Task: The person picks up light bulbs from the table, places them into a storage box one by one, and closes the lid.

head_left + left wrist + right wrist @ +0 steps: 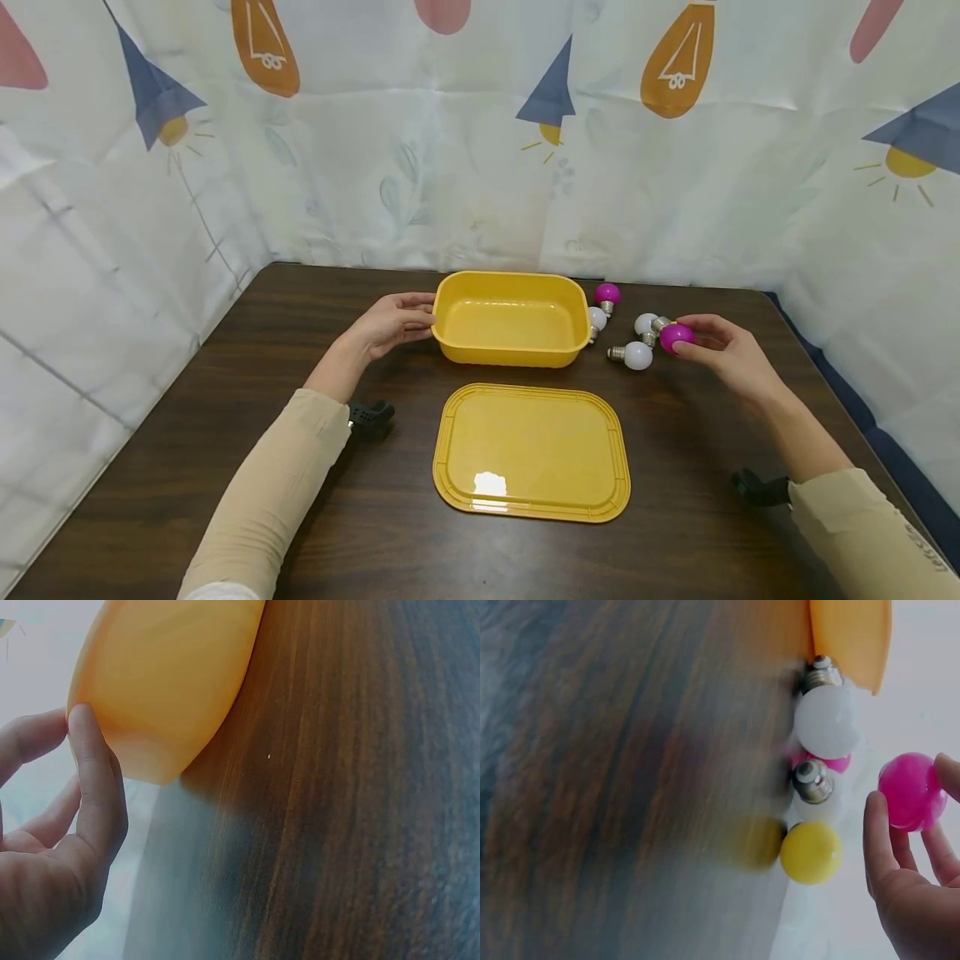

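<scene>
My right hand (731, 354) pinches a magenta light bulb (677, 338) between thumb and fingers. In the right wrist view the bulb's round globe (912, 792) shows, raised over the others. White bulbs (638, 356) lie just left of this hand, and a yellow bulb (811, 852) lies near them, mostly hidden in the head view. My left hand (390, 323) touches the left end of a yellow plastic box (513, 357), fingertips at the rim and outer wall. No bulb shows inside the open box.
A flat yellow lid (531, 450) lies on the brown wooden table (360, 517) in front of the box. Against the box's right end are another magenta bulb (607, 292) and a white bulb (597, 318). A printed curtain (480, 183) hangs behind the table.
</scene>
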A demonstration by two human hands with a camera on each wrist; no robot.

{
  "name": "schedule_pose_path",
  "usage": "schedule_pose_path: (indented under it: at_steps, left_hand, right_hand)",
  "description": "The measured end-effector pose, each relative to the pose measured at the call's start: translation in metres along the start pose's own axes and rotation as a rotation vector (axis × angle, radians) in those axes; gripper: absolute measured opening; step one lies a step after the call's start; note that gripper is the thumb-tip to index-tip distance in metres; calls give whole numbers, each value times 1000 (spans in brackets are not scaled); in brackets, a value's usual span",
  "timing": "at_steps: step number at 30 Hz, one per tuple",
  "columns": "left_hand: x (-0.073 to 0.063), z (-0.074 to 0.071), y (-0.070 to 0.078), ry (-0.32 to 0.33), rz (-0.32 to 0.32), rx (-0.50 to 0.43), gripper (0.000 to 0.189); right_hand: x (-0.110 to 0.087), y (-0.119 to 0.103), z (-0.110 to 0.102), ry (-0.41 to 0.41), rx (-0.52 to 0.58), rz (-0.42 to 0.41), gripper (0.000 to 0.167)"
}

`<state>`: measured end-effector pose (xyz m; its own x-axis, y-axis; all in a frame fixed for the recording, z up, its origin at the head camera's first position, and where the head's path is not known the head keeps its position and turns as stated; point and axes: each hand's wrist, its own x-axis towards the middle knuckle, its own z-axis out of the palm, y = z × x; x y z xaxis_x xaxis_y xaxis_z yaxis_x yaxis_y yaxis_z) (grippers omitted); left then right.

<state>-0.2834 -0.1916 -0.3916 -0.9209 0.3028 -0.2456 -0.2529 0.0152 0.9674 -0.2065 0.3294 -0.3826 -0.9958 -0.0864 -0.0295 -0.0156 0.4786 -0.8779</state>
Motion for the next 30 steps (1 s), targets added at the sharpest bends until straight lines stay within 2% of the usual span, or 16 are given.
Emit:
schedule_pose_path:
  at_steps: [13, 30]
  left_hand:
    - [4, -2, -5, -3, 4, -32, 55]
    - [3, -2, -3, -20, 23, -6, 56]
  right_hand:
    - [6, -16, 13, -28, 92, -66, 53]
    - [23, -32, 27, -52, 108, -62, 57]
